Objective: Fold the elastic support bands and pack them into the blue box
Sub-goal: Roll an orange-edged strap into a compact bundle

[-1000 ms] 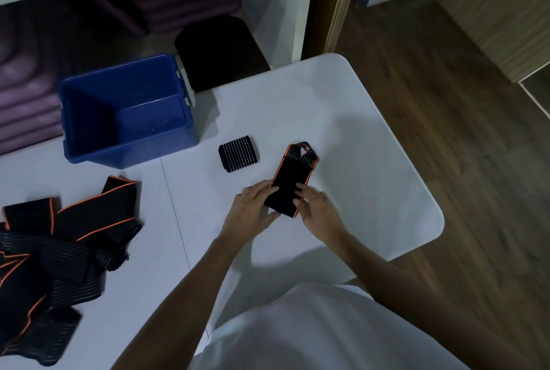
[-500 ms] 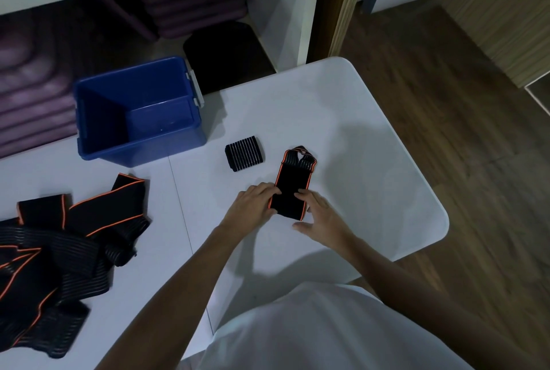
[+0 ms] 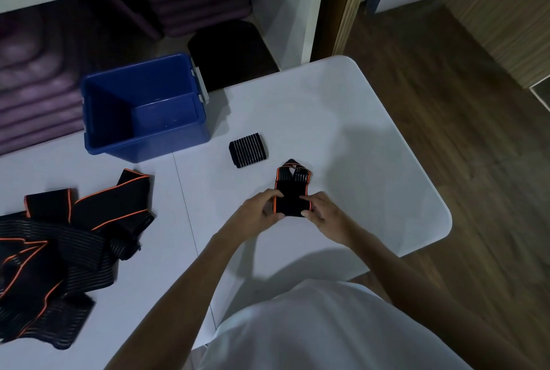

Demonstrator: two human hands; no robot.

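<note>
A black elastic band with orange edging lies folded on the white table, its far end pointing away from me. My left hand pinches its near left edge and my right hand pinches its near right edge. A small folded black ribbed band lies just beyond, to the left. The blue box stands open at the back left and nothing shows inside it. A heap of unfolded black and orange bands covers the table's left side.
Behind the table, purple folded mats fill a low white shelf, and a black stool top sits beside the box. The table's rounded right edge drops to a wooden floor.
The band has become shorter as its near end was folded over. Both hands went from pressing on it to pinching its near edges. The view has shifted slightly.
</note>
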